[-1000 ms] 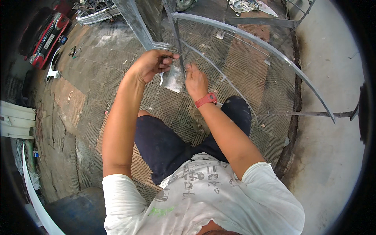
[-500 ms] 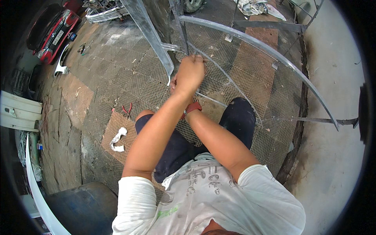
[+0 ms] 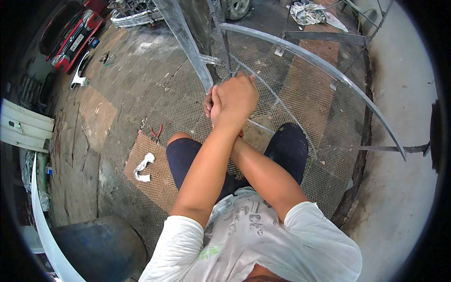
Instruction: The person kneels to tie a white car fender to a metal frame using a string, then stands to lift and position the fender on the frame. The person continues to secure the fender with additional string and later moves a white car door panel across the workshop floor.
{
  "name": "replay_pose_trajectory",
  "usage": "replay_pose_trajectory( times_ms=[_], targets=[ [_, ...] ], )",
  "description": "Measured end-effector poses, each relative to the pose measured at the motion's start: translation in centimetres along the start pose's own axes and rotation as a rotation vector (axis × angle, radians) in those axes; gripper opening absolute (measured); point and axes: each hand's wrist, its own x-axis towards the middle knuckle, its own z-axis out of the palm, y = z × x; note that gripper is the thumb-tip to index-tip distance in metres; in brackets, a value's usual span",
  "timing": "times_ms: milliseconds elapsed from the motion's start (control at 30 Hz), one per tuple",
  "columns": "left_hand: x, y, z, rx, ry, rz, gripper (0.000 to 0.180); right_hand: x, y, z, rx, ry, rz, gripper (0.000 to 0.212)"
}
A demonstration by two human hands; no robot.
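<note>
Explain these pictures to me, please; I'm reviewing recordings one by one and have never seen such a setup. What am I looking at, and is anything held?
There is no machine: these are a person's two bare hands. The view comes from the left of two wide fisheye cameras worn on the head, looking down, so straight edges bend near the rim. The left forearm crosses over the right, and the left hand hides most of the right hand, close to an upright metal bar. Whether they hold anything cannot be seen. On the patterned floor lie red-handled pliers and a curved white strip.
</note>
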Motion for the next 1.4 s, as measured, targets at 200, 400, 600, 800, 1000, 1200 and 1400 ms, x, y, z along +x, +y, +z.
replay_pose_trajectory(
  times_ms=[200,400,600,800,1000,1200,1400],
  targets=[
    [-1.7,-1.4,-2.7,-0.138,0.166,0.124,0.042,0.1,3.1,-7.4,-0.411,0.083,-0.314,0.033],
    [-2.5,-13.3,-0.7,-0.865,-0.048,-0.244,0.061,-1.7,-5.2,-2.8,-0.981,-0.006,-0.009,0.036],
    [-3.0,-15.0,3.9,-2.042,-0.469,-0.349,0.095,-3.2,-8.3,-3.8,-1.267,0.080,-0.425,0.031],
    [-3.8,-13.0,8.2,-2.145,-0.319,-0.248,0.071,-2.2,-10.2,-4.5,-1.578,0.040,-0.724,0.044],
    [-2.5,-10.6,8.3,-2.100,-0.224,-0.346,0.037,-1.8,-9.5,-5.4,-1.629,0.101,-0.623,0.053],
    [-1.3,-10.7,9.8,-1.877,-0.116,-0.225,0.038,-0.3,-7.8,-5.2,-1.521,0.256,-0.598,0.050],
    [-1.1,-10.9,8.9,-1.627,-0.083,-0.219,0.040,2.4,-5.8,-6.8,-1.341,0.430,-0.877,0.031]
  ],
)
